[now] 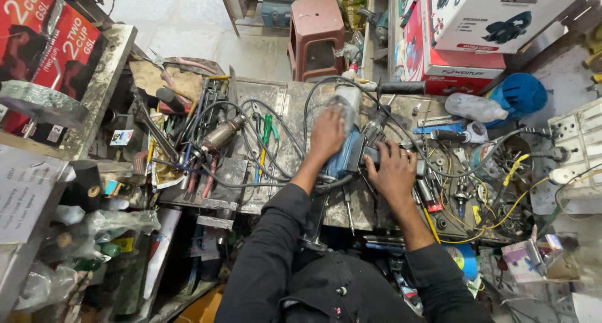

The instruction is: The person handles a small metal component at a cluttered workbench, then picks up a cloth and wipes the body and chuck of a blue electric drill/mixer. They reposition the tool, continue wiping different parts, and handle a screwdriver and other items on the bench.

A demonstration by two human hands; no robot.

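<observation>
A blue power tool (347, 157) with a grey metal front end lies on the cluttered workbench (276, 191). My left hand (327, 134) rests on top of its front part, fingers closed over a clear plastic wrap (342, 104). At the tool's rear, my right hand (394, 171) grips the dark handle. A black cable (313, 97) loops from the tool across the bench.
Pliers and screwdrivers (266, 132), a motor armature (221, 135) and loose wires cover the bench's left. Small parts and a yellow wire (501, 204) lie right. A brown plastic stool (316, 31) stands behind; red and white tool boxes (476, 28) are stacked at back right.
</observation>
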